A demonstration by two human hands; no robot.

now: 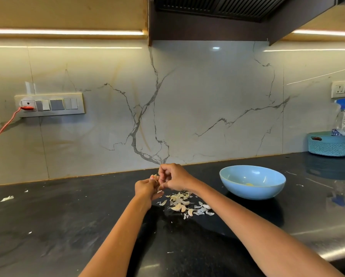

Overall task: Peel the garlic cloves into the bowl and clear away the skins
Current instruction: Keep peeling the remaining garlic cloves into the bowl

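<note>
Your left hand (146, 187) and right hand (172, 176) are up together above the black counter (67, 216), fingers of both curled in around a garlic clove (157, 179) you're pinching between them. It's mostly hidden, so can't tell how much skin is left on it. Right under your hands there's a pile of cloves and skins (184, 204) lying on the counter. The blue bowl (252, 181) sits just to the right of the pile, with something small and yellowish in the bottom. A few stray skin bits (7, 198) are way off left.
</note>
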